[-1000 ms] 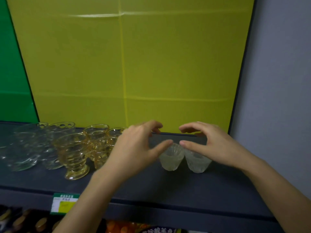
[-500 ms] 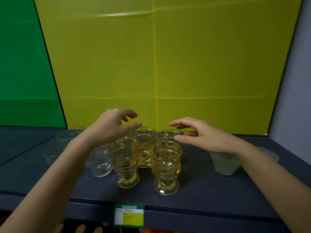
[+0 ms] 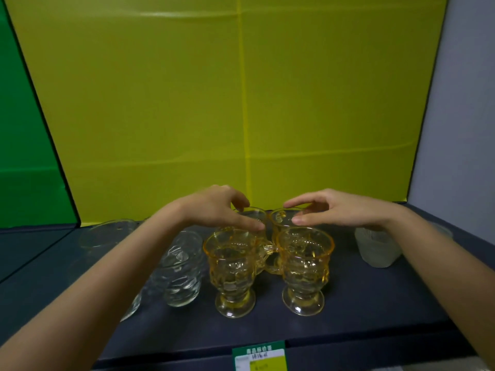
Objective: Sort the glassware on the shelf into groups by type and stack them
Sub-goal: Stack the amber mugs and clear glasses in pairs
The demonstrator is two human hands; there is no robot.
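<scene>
**A:** Hands?

**B:** Left hand is arched over the rear-left mug, thumb on the near side of the rim, fingers on the far side, spread wide. Right hand does the same over the rear-right mug. Nothing is lifted. The pads may be brushing the rims, but it's too blurred to say.

**A:** Other amber pieces?

**B:** Two front mugs stand just nearside of both thumbs, upright, with their handles turned inward and meeting. The four make one tight block.

**A:** Other types?

**B:** Clear glasses sit outboard of the left fingers, beside that forearm, with a clear bowl further out. A frosted cup sits outboard of the right fingers, below the wrist.

**A:** Progress?

**B:** Grouping looks mostly done, with three kinds in three clusters along the shelf. Stacking isn't: no amber mug sits inside another. I'd call it roughly halfway. The ambers need nesting next, and then the clear lot needs checking.
</scene>
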